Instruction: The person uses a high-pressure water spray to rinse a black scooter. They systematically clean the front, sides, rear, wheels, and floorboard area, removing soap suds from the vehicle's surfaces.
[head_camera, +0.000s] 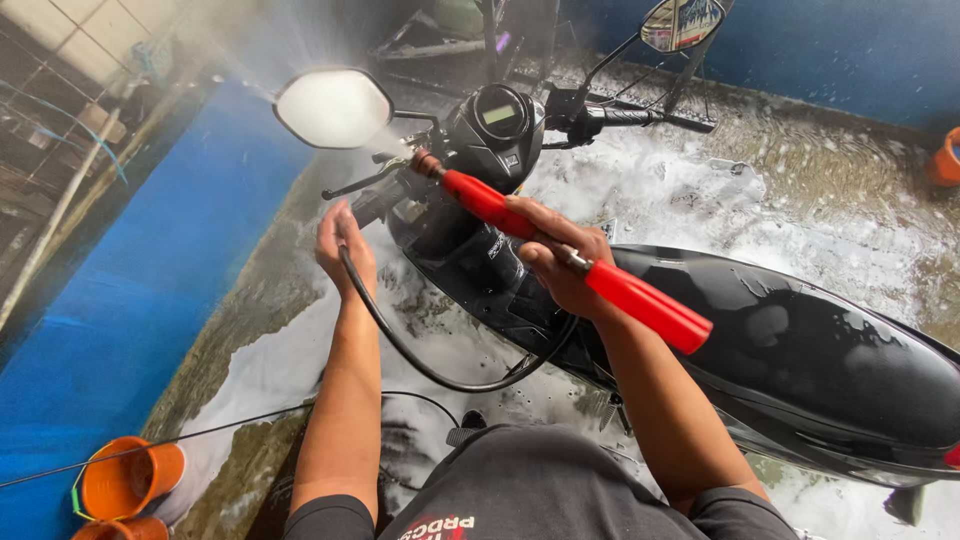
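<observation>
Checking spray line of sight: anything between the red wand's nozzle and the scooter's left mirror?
Nothing visible. The right hand grips the red spray wand; its nozzle sits just short of the mirror, and the spray crosses open air. The left hand holds the black hose lower down, off that line.

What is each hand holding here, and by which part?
The right hand grips the red spray lance at its bare middle, between the two red sleeves. The left hand holds the black hose near its upper end.

Scooter (800, 350) right of the buckets (128, 480) — mirror (333, 108) ahead.
</observation>
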